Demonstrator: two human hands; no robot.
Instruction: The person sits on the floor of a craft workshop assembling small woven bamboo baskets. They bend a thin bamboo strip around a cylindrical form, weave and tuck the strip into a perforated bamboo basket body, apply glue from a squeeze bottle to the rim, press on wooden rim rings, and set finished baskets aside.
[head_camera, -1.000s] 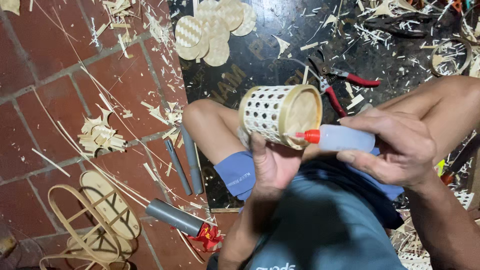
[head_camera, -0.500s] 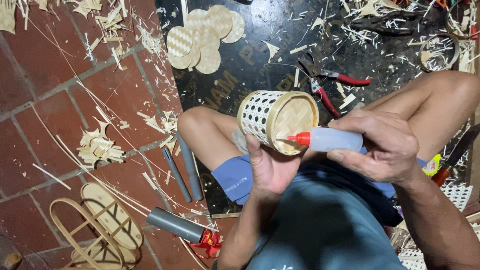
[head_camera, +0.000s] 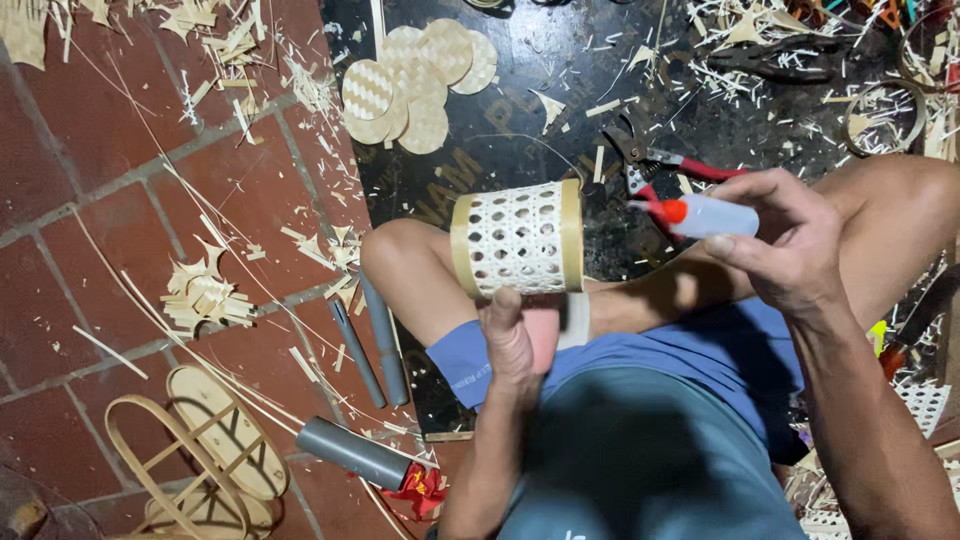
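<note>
Pulling the glue bottle (head_camera: 705, 216) off the rim, your right hand (head_camera: 790, 245) is gripping it while your left hand (head_camera: 520, 335) is clasping the woven bamboo cylinder (head_camera: 517, 240), now turned side-on.

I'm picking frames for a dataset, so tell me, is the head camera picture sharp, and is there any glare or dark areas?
Head view: woven cylinder in the left hand and glue bottle in the right hand look sharp; the black mat shows faint sheen; the lower corners fall darker.
</note>
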